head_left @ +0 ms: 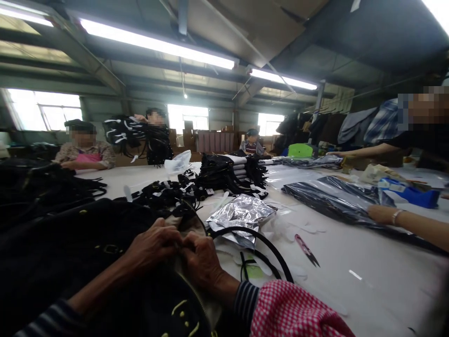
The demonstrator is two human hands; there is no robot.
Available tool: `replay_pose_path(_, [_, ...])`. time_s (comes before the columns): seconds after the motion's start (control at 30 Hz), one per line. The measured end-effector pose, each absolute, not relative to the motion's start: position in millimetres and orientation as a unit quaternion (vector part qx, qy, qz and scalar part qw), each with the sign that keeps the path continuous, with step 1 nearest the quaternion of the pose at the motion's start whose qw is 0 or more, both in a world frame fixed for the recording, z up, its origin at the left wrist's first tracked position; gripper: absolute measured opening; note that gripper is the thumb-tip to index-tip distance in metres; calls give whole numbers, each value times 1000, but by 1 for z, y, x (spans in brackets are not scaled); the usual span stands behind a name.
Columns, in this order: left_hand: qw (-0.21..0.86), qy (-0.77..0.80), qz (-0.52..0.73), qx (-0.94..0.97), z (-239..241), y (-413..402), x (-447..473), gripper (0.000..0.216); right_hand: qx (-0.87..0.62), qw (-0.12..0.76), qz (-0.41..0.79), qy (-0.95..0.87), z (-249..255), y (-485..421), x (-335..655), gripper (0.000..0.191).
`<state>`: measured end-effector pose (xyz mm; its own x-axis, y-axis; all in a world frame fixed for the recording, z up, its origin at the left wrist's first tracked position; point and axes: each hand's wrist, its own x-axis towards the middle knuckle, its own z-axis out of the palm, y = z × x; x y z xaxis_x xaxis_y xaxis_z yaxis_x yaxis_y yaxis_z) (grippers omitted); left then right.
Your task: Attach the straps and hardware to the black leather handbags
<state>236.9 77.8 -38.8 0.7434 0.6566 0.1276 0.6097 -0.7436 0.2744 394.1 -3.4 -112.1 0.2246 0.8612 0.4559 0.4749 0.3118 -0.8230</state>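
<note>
A large black bag [140, 285] lies before me, its zipped mouth open on a beige lining [200, 224]. My left hand [154, 243] is closed, its fingers pinching the bag's opening edge. Right beside it, my right hand [201, 260] grips the same edge, knuckles nearly touching the left ones. What lies between the fingertips is hidden. The bag's black handle [271, 243] arches out to the right over the table. Yellow marks and a small buckle [111, 249] show on the black cloth.
Pink-handled thread snips [307, 249] and crumpled silver plastic [245, 213] lie on the white table [351, 299]. Stacked black bags [224, 173] stand behind. At right, a co-worker's hand [382, 214] touches plastic-wrapped dark goods [333, 199] near a blue tape dispenser [410, 192]. Other people work farther back.
</note>
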Motion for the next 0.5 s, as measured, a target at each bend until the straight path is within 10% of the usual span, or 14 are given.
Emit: replay_pose_path(0.5, [181, 293, 169, 923, -49, 73, 239, 11, -493, 584, 380, -522, -107, -8, 398, 22])
